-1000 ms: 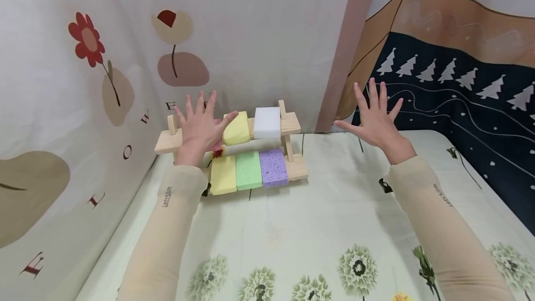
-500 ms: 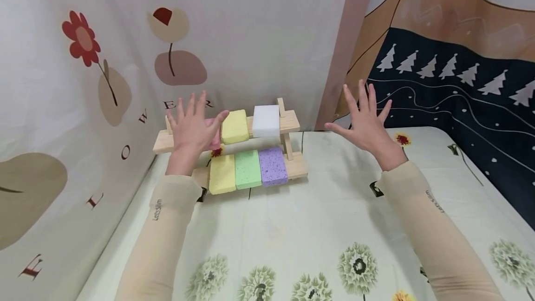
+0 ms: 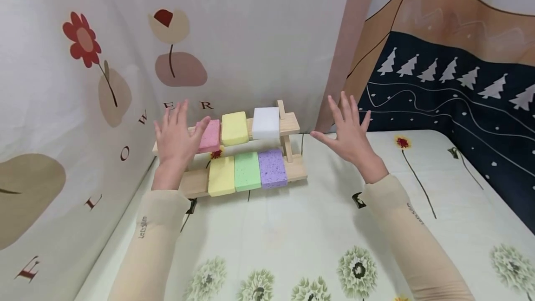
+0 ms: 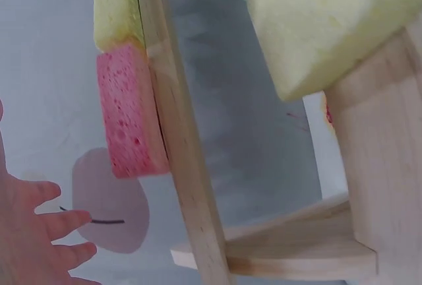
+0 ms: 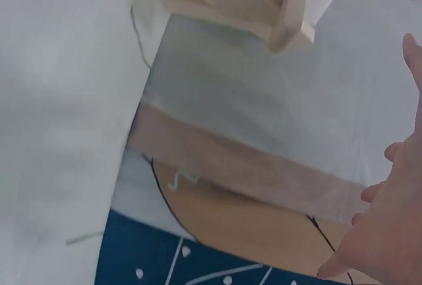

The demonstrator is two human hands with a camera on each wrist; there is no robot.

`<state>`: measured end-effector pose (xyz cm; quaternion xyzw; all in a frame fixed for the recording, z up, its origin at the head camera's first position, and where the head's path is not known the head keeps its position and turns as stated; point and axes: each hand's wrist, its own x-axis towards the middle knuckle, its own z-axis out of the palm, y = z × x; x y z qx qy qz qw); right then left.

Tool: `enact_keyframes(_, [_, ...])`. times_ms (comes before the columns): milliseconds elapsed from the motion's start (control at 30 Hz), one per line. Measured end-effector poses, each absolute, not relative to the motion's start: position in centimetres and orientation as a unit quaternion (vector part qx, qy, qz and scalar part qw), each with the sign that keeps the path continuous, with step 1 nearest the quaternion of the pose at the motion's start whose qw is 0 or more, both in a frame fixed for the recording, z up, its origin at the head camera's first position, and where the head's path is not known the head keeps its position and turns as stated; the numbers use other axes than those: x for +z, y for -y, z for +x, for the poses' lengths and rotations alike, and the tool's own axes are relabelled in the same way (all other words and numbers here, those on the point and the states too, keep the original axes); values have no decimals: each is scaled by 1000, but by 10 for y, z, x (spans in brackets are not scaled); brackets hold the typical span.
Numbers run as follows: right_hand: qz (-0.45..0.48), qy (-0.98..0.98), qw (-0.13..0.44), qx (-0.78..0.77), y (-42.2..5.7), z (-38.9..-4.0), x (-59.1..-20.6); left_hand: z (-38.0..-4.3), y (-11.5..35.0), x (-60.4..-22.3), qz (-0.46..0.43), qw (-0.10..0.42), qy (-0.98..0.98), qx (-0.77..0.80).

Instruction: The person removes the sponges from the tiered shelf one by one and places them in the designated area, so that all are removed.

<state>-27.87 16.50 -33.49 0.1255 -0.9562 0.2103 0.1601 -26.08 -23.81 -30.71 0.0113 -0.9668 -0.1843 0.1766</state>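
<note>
A two-tier wooden rack (image 3: 296, 168) stands at the back of the cloth-covered surface. On its upper tier sit a pink sponge (image 3: 210, 135), a yellow sponge (image 3: 235, 128) and a white block (image 3: 265, 123). The lower tier bears another yellow sponge (image 3: 222, 176), a green sponge (image 3: 247, 171) and a purple sponge (image 3: 273, 168), side by side. My left hand (image 3: 173, 142), fingers spread, is in front of the rack's left end, nearest the pink sponge, and holds nothing. Right of the rack, my right hand (image 3: 348, 136) is raised with spread fingers, also holding nothing.
A pale curtain (image 3: 259, 36) with printed flowers and letters hangs behind and to the left. On the right is a dark printed cloth (image 3: 443, 92) with white trees. The pale floral cloth (image 3: 284, 236) covers the surface beneath my forearms.
Both hands have shifted left and slightly toward me, still spread. The pink sponge and the lower tier's left end, formerly behind my left hand, now show. The sponges keep their places.
</note>
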Motion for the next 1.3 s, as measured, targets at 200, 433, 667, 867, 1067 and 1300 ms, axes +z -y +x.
enact_keyframes(200, [153,945,172,234,-149,-274,-342,-253,251,-312,23,181,964,-193])
enact_keyframes(433, [173,927,195,269,-132,-275,-349,-247,265,-318,39,193,960,-199])
enact_keyframes(667, [197,908,198,312,-115,-275,-355,-245,277,-329,58,200,953,-222])
enact_keyframes(867, [200,900,194,336,-102,-275,-359,-246,285,-338,91,202,944,-243])
enact_keyframes(1067, [209,897,192,339,-92,-276,-362,-246,293,-345,115,209,934,-266])
enact_keyframes(1300, [219,894,188,344,-82,-276,-370,-245,300,-355,135,213,924,-289])
